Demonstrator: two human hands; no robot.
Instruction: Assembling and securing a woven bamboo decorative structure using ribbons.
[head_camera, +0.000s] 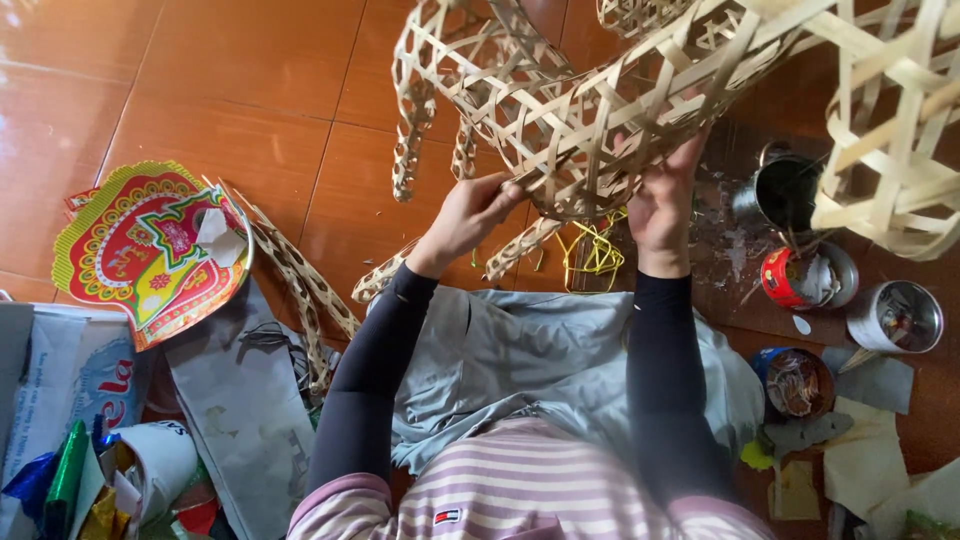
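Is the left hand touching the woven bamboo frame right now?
Touching. The head view shows the left hand with fingers curled onto a strip at the lower edge of the woven bamboo frame.

The woven frame (600, 120) is pale split bamboo, dry and matt. The floor (220, 90) is glossy reddish-brown tile. Tin cans (895, 317) are shiny metal. The patterned sheet (150, 250) is glossy printed paper; the grey cloth (530, 360) is soft and matt.

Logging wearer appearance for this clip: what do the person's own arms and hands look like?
Both arms wear tight dark, near-black long sleeves reaching to the wrists. At the upper arms, pink-and-white striped shirt sleeves overlap them. The left hand and right hand are bare: no gloves, and no rings or watch visible.
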